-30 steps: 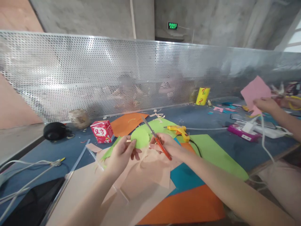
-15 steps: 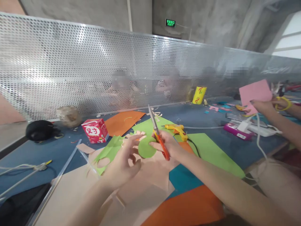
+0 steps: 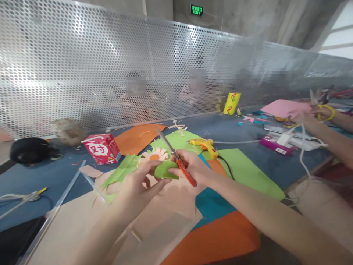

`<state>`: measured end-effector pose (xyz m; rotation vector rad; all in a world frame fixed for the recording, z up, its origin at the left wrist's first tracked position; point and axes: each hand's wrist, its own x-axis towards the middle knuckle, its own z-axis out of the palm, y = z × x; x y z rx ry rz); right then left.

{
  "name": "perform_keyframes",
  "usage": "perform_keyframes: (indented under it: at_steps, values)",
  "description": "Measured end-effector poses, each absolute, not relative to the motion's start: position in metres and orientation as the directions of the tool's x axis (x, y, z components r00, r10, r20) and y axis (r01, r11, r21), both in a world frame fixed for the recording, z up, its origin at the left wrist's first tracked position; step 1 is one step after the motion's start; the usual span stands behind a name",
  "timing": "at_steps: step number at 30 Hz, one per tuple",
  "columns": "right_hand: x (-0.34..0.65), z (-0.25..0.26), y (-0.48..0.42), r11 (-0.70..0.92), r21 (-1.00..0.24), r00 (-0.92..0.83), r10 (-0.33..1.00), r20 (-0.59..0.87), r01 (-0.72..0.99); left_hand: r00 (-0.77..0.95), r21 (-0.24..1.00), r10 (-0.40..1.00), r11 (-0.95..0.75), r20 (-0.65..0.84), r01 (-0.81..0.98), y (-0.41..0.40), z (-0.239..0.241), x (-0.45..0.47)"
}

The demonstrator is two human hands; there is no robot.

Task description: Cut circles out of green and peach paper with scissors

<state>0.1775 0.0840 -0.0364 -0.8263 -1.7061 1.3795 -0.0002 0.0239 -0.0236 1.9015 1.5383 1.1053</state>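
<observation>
My right hand (image 3: 190, 165) is closed round red-handled scissors (image 3: 176, 158), blades pointing up and left, and its fingertips also pinch a green paper disc (image 3: 164, 171). My left hand (image 3: 138, 187) pinches the same disc from the left side, fingers curled. Just beyond the disc lies a peach paper flower with an orange centre (image 3: 154, 154). Below the hands lie peach paper sheets (image 3: 165, 217), a green offcut with a round hole (image 3: 121, 171), and teal and orange sheets.
A yellow glue gun (image 3: 205, 145) with black cord lies on green paper. A red carton (image 3: 100, 148), a black object (image 3: 29, 150), a clear ruler (image 3: 66, 193), a yellow can (image 3: 231, 103). At right a co-worker's hands (image 3: 309, 116) hold pink paper and yellow scissors. Perforated metal screen behind.
The green disc has tilted flatter and my left hand has closed back onto it. The scissors swung to point up-left. The co-worker's pink paper dropped lower.
</observation>
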Motion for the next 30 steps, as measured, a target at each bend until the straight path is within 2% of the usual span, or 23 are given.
perform_keyframes:
  at_steps: [7, 14, 16, 20, 22, 26, 30]
  values:
    - [0.177, -0.023, 0.077, 0.161, -0.985, -0.467, 0.868, 0.170, -0.060, -0.045, 0.883, 0.958, -0.244, 0.285, 0.402, 0.026, -0.024, 0.002]
    - [0.176, -0.022, 0.076, 0.191, -0.977, -0.438, 0.873, 0.215, -0.099, -0.083, 0.917, 0.960, -0.229, 0.269, 0.326, 0.022, -0.021, 0.004]
    - [0.176, -0.023, 0.077, 0.197, -0.976, -0.432, 0.875, 0.219, -0.096, -0.041, 0.948, 0.978, -0.189, 0.206, 0.256, 0.022, -0.019, 0.006]
    - [0.177, -0.022, 0.078, 0.217, -0.972, -0.403, 0.885, 0.233, -0.085, 0.032, 1.000, 0.999, 0.001, -0.001, -0.001, 0.023, -0.018, 0.007]
    - [0.178, -0.022, 0.078, 0.221, -0.972, -0.399, 0.887, 0.234, -0.079, 0.008, 1.000, 1.000, -0.026, 0.026, 0.010, 0.024, -0.018, 0.007]
    - [0.179, -0.024, 0.078, 0.219, -0.972, -0.406, 0.884, 0.233, -0.082, -0.051, 0.968, 0.979, -0.186, 0.197, 0.166, 0.025, -0.021, 0.005]
    - [0.177, -0.032, 0.082, 0.227, -0.968, -0.395, 0.884, 0.250, -0.105, -0.062, 0.973, 0.981, -0.172, 0.183, 0.153, 0.026, -0.022, 0.006]
